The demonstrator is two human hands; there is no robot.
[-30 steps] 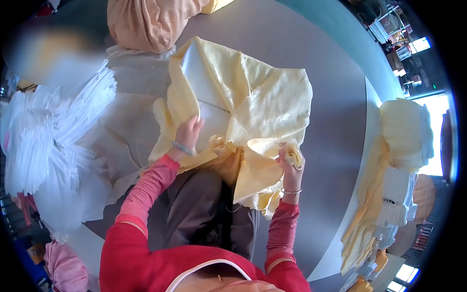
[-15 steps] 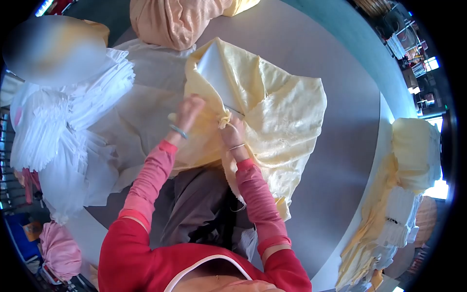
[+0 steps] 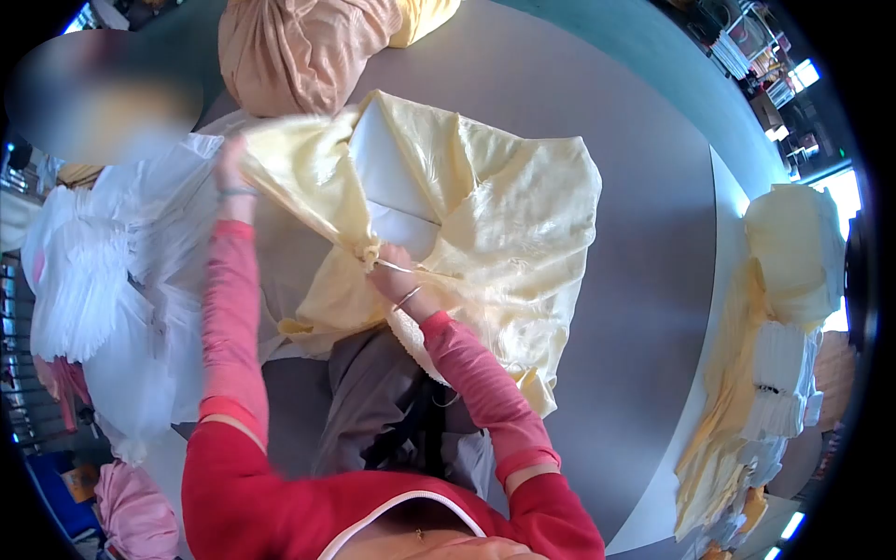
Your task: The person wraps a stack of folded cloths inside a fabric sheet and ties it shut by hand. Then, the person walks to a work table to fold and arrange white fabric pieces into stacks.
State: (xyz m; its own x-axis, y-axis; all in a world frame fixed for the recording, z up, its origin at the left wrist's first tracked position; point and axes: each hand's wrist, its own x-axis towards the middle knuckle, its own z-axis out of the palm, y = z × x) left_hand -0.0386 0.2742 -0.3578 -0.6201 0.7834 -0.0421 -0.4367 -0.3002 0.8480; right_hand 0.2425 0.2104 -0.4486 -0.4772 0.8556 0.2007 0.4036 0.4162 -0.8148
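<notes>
A shiny pale yellow cloth [image 3: 523,201] lies over the table in front of me, partly wrapped around flat white material [image 3: 387,168] that shows through a gap. My left hand [image 3: 231,170], a little blurred, is closed on one corner of the cloth and stretches it out to the far left. Closer to my body, my right hand [image 3: 394,275] is closed on the cloth beside a twisted knot [image 3: 370,252]. A thin pale strip passes over its fingers. The fingertips of my right hand are partly hidden.
A tied peach-coloured bundle [image 3: 299,56] sits at the back, touching a yellow one [image 3: 425,19]. White gathered fabric [image 3: 84,271] spreads along the left side of the grey table [image 3: 653,280]. Yellow bundles [image 3: 793,252] stand at the right. Another person's blurred shape is at upper left.
My left hand has moved up and left from near the knot, drawing a cloth corner out with it. My right hand and the knot have shifted slightly left and down.
</notes>
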